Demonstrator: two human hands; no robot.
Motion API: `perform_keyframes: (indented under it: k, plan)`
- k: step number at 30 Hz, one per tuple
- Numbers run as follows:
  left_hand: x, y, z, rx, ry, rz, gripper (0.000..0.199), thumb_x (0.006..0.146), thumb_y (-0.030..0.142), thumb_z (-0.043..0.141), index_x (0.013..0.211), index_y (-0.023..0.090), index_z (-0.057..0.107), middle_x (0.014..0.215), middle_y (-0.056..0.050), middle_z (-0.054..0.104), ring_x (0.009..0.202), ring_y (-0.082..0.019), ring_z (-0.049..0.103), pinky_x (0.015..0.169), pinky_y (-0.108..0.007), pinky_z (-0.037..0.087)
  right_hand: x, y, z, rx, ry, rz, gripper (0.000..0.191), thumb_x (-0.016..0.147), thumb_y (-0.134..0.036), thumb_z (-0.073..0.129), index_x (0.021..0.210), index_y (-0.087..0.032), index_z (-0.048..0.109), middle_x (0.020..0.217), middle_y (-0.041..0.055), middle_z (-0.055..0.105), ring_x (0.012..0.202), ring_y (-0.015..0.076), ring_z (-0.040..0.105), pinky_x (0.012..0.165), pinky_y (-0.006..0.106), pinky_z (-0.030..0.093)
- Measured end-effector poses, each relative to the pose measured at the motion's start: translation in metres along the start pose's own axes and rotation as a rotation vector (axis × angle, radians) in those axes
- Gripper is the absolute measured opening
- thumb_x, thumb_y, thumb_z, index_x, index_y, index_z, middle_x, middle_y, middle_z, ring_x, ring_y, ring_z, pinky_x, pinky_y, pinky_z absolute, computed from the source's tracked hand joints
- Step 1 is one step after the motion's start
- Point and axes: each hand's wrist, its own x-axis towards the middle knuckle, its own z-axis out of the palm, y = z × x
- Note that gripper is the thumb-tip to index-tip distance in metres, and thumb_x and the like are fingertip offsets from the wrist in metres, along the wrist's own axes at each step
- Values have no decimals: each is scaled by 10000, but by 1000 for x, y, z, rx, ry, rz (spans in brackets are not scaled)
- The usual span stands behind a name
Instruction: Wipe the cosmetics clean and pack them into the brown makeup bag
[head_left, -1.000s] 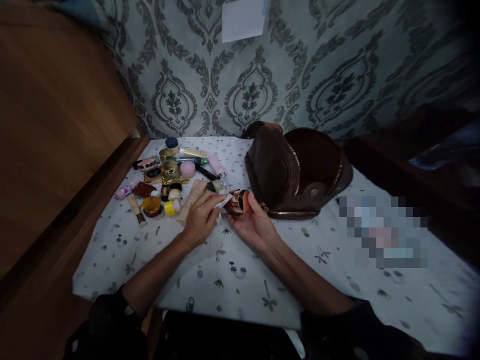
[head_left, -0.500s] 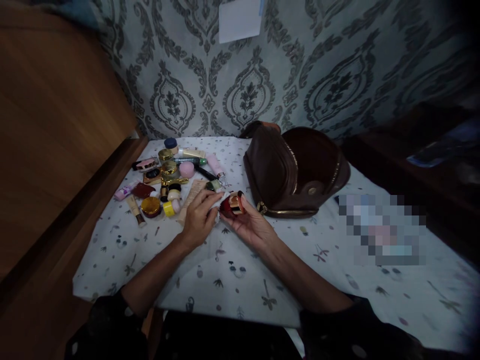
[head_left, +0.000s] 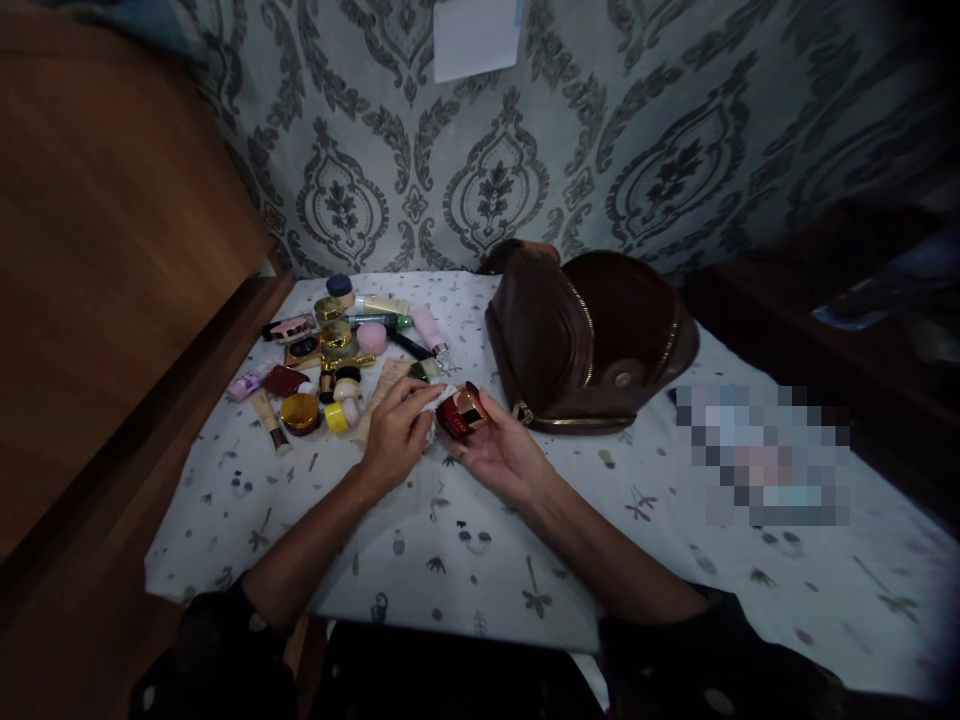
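Note:
A small dark red jar with a shiny copper-coloured lid [head_left: 462, 411] is held in my right hand [head_left: 508, 450], thumb on the lid side and fingers beneath it. My left hand [head_left: 397, 428] pinches a white tissue [head_left: 438, 402] against the left side of the jar. Left of my hands lie several cosmetics, among them an amber round jar [head_left: 301, 412], a yellow-labelled jar [head_left: 342, 414], a pink jar [head_left: 371, 338] and a pink tube [head_left: 428, 330]. A flat beige packet [head_left: 385, 385] lies partly behind my left hand.
An open brown bag [head_left: 555, 340] with gold zips stands behind and right of my hands. The patterned white cloth [head_left: 480, 585] covers the table. A blurred-out item [head_left: 761, 455] lies at the right; a wooden panel [head_left: 120, 250] rises at the left.
The red jar has turned in my right hand, so more of its red side now shows. The tissue in my left hand remains against it, and the view has shifted slightly.

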Motion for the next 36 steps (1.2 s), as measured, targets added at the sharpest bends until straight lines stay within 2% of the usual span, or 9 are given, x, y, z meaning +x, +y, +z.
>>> perform_keyframes:
  k: [3, 7, 13, 19, 22, 25, 28, 32, 36]
  plan:
    - [-1, 2, 2, 8, 7, 19, 337, 915, 108, 480, 1190, 188, 658, 1037, -70, 622, 986, -188, 606, 862, -333, 512, 1, -3, 1, 68, 19, -38, 130, 943, -279, 590, 939, -181, 675, 849, 23, 761, 735, 152, 691, 591, 256, 549]
    - [-3, 6, 5, 52, 15, 73, 370, 919, 110, 475, 1238, 208, 633, 1063, -71, 617, 999, -188, 603, 880, -348, 509, 3, -4, 0, 126, -3, -71, 98, 922, -252, 622, 960, -170, 660, 850, 34, 755, 720, 159, 687, 583, 275, 571]
    - [-4, 6, 5, 95, -17, 161, 386, 929, 108, 466, 1271, 211, 611, 1074, -89, 611, 1001, -205, 596, 872, -372, 519, 4, -4, -4, 164, -22, -57, 45, 884, -200, 678, 913, -172, 657, 838, 25, 752, 776, 146, 698, 731, 309, 619]
    - [-3, 6, 3, 93, -14, 183, 393, 915, 93, 469, 1261, 215, 613, 1068, -85, 612, 987, -203, 596, 851, -361, 520, 4, -3, -4, 80, -66, -16, 193, 878, -331, 699, 975, -168, 668, 875, 39, 761, 795, 155, 714, 744, 297, 610]
    - [-2, 7, 2, 108, 6, 186, 386, 912, 80, 465, 1242, 202, 623, 1066, -85, 614, 984, -195, 597, 858, -351, 512, 3, -1, -4, -17, -67, 30, 279, 885, -423, 672, 954, -152, 683, 811, 53, 758, 725, 162, 716, 649, 259, 592]
    - [-1, 6, 1, 116, 18, 185, 379, 907, 72, 467, 1228, 185, 634, 1048, -86, 617, 976, -192, 597, 858, -344, 510, 2, -1, -3, -18, -51, -6, 190, 870, -342, 703, 929, -162, 683, 809, 30, 757, 702, 138, 704, 568, 210, 552]
    - [-1, 4, 0, 88, 17, 163, 389, 914, 77, 457, 1240, 194, 634, 1053, -84, 619, 989, -195, 599, 867, -350, 512, 1, -1, -1, -13, -31, -65, 126, 832, -224, 742, 930, -173, 681, 819, 8, 756, 700, 123, 692, 562, 204, 548]
    - [-1, 2, 0, 56, 6, 115, 394, 934, 99, 452, 1274, 210, 618, 1093, -86, 613, 1025, -195, 604, 888, -351, 514, -1, 0, 2, -15, -30, -63, 127, 827, -204, 745, 928, -156, 686, 824, 32, 760, 741, 149, 703, 659, 271, 601]
    - [-4, 1, 3, 95, -23, 150, 385, 941, 125, 461, 1282, 219, 613, 1083, -88, 620, 1012, -202, 604, 877, -368, 522, 3, -3, -2, 109, -1, -90, 69, 864, -221, 712, 902, -174, 678, 820, 10, 753, 763, 131, 695, 730, 281, 611]
